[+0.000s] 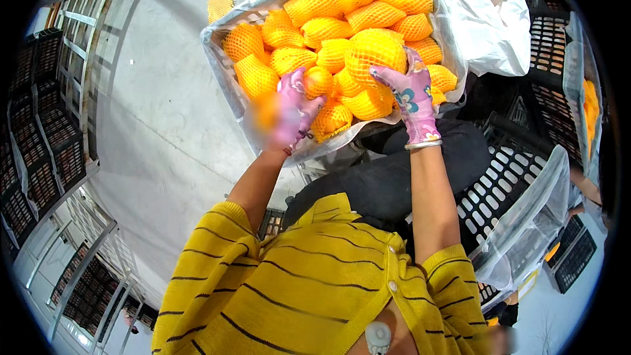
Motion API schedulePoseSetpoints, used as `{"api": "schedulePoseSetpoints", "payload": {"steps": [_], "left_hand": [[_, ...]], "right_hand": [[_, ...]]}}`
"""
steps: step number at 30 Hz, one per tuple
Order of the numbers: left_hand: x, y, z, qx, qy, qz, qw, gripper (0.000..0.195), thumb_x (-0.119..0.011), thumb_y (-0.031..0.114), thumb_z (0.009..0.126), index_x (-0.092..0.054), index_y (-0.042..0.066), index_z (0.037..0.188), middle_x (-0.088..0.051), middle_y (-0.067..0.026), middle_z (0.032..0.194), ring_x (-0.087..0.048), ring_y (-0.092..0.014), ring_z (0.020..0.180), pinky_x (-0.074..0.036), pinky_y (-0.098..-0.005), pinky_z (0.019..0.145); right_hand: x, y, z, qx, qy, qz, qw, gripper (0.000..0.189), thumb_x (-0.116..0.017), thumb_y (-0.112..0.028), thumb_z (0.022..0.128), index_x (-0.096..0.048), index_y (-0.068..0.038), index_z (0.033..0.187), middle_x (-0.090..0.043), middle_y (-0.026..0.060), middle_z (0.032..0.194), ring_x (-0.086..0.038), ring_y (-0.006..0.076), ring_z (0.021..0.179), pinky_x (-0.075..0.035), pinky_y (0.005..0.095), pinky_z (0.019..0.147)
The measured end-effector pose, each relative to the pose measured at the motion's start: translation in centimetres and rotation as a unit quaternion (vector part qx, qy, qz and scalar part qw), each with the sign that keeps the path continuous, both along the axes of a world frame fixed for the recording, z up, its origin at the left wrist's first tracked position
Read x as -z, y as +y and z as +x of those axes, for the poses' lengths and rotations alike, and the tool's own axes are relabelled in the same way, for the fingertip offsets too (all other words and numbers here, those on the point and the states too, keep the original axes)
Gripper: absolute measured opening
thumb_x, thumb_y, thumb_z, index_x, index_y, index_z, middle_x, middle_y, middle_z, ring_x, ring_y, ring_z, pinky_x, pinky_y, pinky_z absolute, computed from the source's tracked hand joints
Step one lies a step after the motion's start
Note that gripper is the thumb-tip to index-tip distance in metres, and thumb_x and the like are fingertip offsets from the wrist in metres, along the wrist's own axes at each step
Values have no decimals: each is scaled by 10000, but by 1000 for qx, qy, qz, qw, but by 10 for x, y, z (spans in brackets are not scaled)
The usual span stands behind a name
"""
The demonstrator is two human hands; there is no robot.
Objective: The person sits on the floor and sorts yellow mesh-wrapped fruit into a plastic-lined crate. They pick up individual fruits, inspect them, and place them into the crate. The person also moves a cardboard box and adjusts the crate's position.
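Observation:
A crate [224,79] with a pale liner over its walls holds many round fruits in yellow foam net sleeves [325,32]. My right hand [411,93], in a pink flowered glove, grips a large netted fruit [375,56] from its right side, above the others. My left hand [300,103], in a similar glove, has its thumb and fingers around a small orange fruit [318,82] at the crate's near left part. A blurred patch covers the back of the left hand and an orange shape there. Whether that small fruit is netted all over cannot be told.
A white plastic bag [485,22] lies against the crate's right side. Black slotted crates [503,172], some lined, stand at the right, and more are stacked on metal racks [81,49] at the left. A loose foam net [219,6] lies on the grey floor. Parts of other people show at the right edge.

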State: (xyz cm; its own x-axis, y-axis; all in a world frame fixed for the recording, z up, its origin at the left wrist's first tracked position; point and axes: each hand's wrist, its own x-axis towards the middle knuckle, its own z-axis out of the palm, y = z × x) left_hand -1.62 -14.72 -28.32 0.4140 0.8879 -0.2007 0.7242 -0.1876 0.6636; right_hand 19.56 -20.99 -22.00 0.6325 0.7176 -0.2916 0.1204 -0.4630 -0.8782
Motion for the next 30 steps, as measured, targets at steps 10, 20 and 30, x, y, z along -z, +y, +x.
{"api": "schedulePoseSetpoints", "payload": {"steps": [10, 20, 30], "left_hand": [[-29, -26, -21, 132, -35, 46, 989, 564, -632, 10, 609, -483, 49, 1151, -486, -183, 1142, -455, -352, 1098, -379, -424, 941], [-2, 84, -31, 76, 7, 72, 994, 279, -586, 113, 745, -607, 29, 1011, -628, -152, 994, -591, -297, 962, -461, -342, 850], [2, 104, 6, 121, 200, -87, 968, 639, -728, 307, 622, -459, 98, 1162, -564, -155, 1087, -547, -317, 1028, -431, -354, 870]], "right_hand": [[-15, 22, -35, -171, -201, -30, 964, 674, -731, -352, 605, -517, -6, 1141, -576, 184, 1095, -566, 312, 1008, -446, 352, 882], [-17, 31, -78, -390, -363, -41, 845, 633, -728, -161, 551, -507, -97, 1141, -542, 94, 1053, -517, 290, 978, -432, 390, 832], [-13, 22, -69, -347, -338, -33, 874, 662, -749, -190, 557, -493, -95, 1160, -542, 100, 1065, -513, 292, 987, -430, 384, 855]]}}
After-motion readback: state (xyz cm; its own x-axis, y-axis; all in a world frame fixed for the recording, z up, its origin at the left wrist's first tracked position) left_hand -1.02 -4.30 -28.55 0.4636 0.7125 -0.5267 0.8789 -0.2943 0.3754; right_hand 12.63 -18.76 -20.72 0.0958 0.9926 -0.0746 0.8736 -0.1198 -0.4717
